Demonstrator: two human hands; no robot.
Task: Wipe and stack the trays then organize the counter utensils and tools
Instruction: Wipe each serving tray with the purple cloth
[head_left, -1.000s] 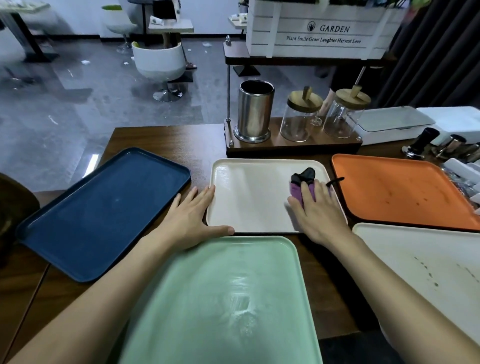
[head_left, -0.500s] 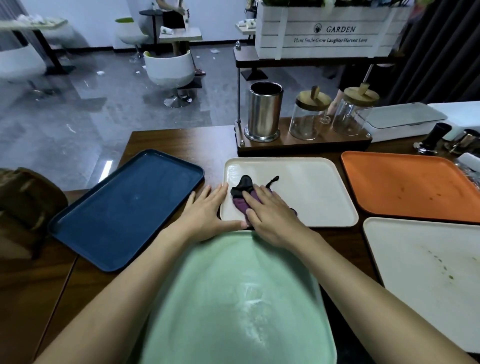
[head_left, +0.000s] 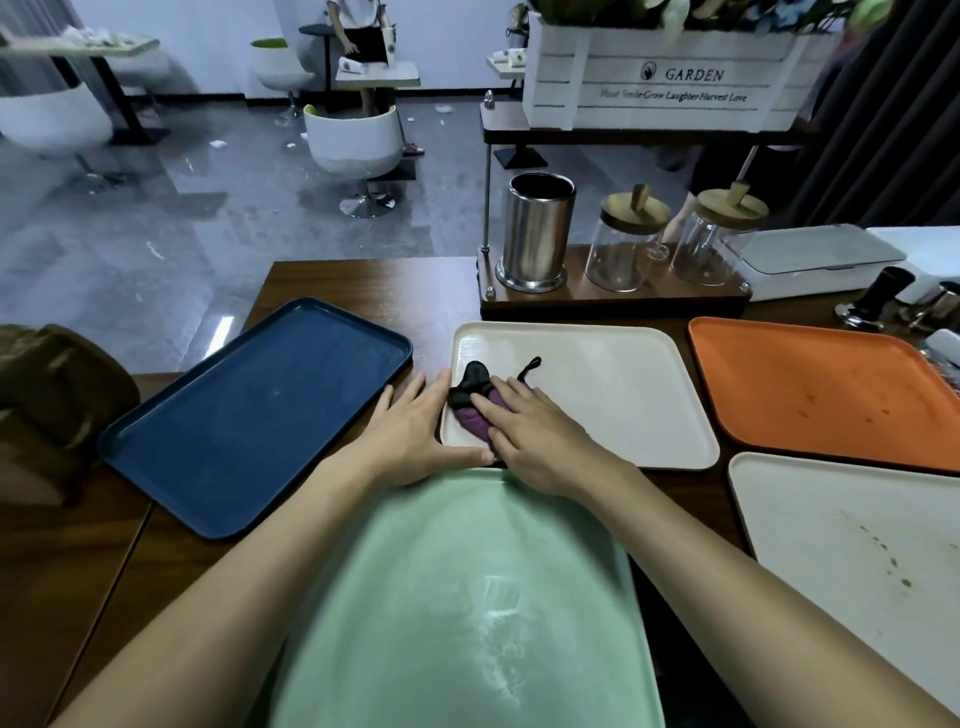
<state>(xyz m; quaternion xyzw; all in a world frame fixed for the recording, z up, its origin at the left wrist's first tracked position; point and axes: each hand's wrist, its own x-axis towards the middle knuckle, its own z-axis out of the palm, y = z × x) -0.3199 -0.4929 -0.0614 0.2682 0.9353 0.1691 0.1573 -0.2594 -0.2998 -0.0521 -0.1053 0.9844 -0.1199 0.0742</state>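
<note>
A cream tray (head_left: 613, 395) lies in the middle of the wooden counter. My right hand (head_left: 530, 431) presses a purple and black cloth (head_left: 475, 402) flat onto its left end, fingers straight. My left hand (head_left: 415, 431) rests flat against the tray's left edge, thumb along the near edge. A green tray (head_left: 467, 597) lies nearest me, a blue tray (head_left: 249, 415) to the left, an orange tray (head_left: 821, 395) with small stains to the right, and a white spotted tray (head_left: 857, 545) at the near right.
Behind the trays a wooden stand (head_left: 613, 304) carries a steel cup (head_left: 537, 234) and two lidded glass jars (head_left: 631, 239). Metal tools (head_left: 883, 301) lie at the far right beside a white box (head_left: 821, 260). A brown bag (head_left: 52, 395) sits at the left edge.
My right hand has slid the cloth from the cream tray's right end to its left end. My left hand has stayed at the tray's left edge.
</note>
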